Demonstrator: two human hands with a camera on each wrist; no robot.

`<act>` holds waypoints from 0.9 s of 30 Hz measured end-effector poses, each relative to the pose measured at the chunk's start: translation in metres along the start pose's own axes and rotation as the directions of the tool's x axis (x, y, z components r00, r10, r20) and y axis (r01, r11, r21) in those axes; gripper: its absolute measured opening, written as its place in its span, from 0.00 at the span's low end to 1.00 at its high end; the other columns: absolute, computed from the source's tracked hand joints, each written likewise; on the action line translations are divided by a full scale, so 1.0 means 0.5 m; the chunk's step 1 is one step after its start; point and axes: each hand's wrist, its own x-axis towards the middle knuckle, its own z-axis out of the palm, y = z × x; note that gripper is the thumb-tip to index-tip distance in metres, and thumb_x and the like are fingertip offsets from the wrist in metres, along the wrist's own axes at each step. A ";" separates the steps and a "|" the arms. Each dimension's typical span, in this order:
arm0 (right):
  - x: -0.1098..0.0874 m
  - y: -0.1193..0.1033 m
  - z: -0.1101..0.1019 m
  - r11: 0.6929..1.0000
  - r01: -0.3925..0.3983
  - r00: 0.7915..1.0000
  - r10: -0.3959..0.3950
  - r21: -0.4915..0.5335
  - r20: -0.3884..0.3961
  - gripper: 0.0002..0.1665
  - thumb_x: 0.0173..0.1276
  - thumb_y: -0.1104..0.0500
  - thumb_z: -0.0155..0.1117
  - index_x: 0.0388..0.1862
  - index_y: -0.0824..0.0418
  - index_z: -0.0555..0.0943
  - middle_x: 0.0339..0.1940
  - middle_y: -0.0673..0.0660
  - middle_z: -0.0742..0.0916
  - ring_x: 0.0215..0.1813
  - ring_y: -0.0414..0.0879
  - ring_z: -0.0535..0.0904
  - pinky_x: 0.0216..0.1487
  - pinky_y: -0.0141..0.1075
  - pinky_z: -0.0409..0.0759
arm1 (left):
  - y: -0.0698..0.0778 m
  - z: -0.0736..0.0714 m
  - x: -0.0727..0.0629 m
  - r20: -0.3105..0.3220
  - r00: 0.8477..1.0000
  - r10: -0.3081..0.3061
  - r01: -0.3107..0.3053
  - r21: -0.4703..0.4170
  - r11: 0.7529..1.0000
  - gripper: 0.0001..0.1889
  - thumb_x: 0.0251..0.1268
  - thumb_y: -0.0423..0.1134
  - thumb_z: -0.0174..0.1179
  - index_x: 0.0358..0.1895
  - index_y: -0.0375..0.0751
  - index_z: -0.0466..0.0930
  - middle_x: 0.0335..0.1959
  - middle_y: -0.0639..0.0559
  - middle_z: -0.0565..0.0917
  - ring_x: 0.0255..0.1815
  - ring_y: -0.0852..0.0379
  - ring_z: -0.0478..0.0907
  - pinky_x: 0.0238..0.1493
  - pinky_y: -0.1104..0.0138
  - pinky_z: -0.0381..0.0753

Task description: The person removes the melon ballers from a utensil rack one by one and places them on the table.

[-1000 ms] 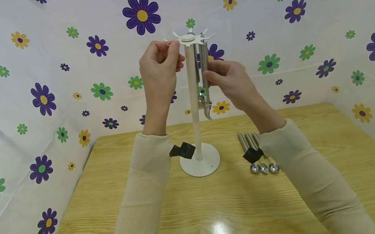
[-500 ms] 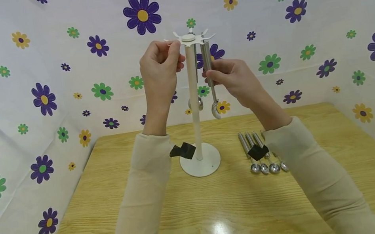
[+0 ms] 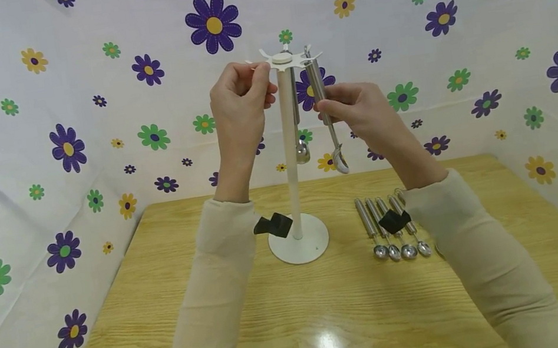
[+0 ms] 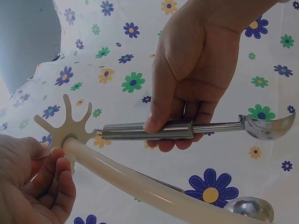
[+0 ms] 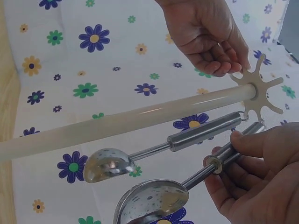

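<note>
My left hand (image 3: 242,99) pinches one prong of the white hanging stand's star-shaped top (image 3: 282,60). With thumb and fingers, my right hand (image 3: 363,111) grips a steel scoop (image 3: 319,88) by its handle. This scoop tilts bowl-down, its hook end up at a prong on the right; whether the hook sits over the prong I cannot tell. Behind the pole hangs another steel scoop (image 3: 302,150), also seen in the right wrist view as the farther scoop (image 5: 110,164). In the left wrist view the gripped scoop (image 4: 147,130) lies across my fingers.
The stand's round white base (image 3: 300,248) rests on the wooden table (image 3: 258,331). Right of it, several steel scoops (image 3: 365,218) lie in a row, the rightmost partly hidden by my right sleeve (image 3: 451,215). Flower-patterned cloth (image 3: 174,153) surrounds the table at back and sides.
My right hand has moved to the right with the scoop, whose bowl has swung outward from the pole. The left hand keeps its place. More of the scoops on the table now show.
</note>
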 end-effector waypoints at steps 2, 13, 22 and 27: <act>0.000 -0.002 -0.006 1.000 -0.005 1.000 0.005 -0.014 -0.005 0.21 0.79 0.57 0.63 0.63 0.69 0.81 0.50 0.59 0.88 0.49 0.51 0.85 0.69 0.52 0.73 | -0.001 -0.001 -0.001 0.001 1.000 0.009 -0.009 0.001 1.000 0.08 0.77 0.34 0.60 0.46 0.30 0.80 0.30 0.47 0.83 0.29 0.56 0.79 0.40 0.70 0.85; -0.011 0.008 -0.047 0.998 -0.041 0.998 0.039 -0.039 -0.051 0.22 0.76 0.56 0.66 0.62 0.68 0.82 0.45 0.52 0.89 0.46 0.47 0.86 0.68 0.51 0.75 | -0.003 -0.003 -0.001 -0.001 1.000 0.016 -0.016 -0.005 1.000 0.08 0.78 0.34 0.60 0.47 0.30 0.80 0.30 0.47 0.83 0.29 0.56 0.79 0.40 0.69 0.85; -0.034 0.014 -0.100 0.997 -0.073 0.991 0.071 -0.012 -0.111 0.25 0.74 0.56 0.70 0.63 0.68 0.80 0.44 0.49 0.89 0.43 0.45 0.86 0.73 0.51 0.70 | -0.003 -0.004 -0.003 -0.001 1.000 0.010 -0.010 -0.003 1.000 0.08 0.77 0.34 0.60 0.46 0.30 0.80 0.30 0.47 0.83 0.29 0.56 0.79 0.40 0.70 0.85; -0.050 0.018 -0.138 0.994 -0.110 0.984 0.108 -0.006 -0.141 0.26 0.72 0.54 0.72 0.63 0.66 0.81 0.43 0.44 0.90 0.42 0.42 0.86 0.80 0.56 0.55 | -0.003 -0.004 -0.003 0.006 0.999 0.032 -0.032 -0.001 0.999 0.09 0.78 0.34 0.60 0.47 0.29 0.80 0.30 0.47 0.83 0.29 0.56 0.79 0.40 0.69 0.85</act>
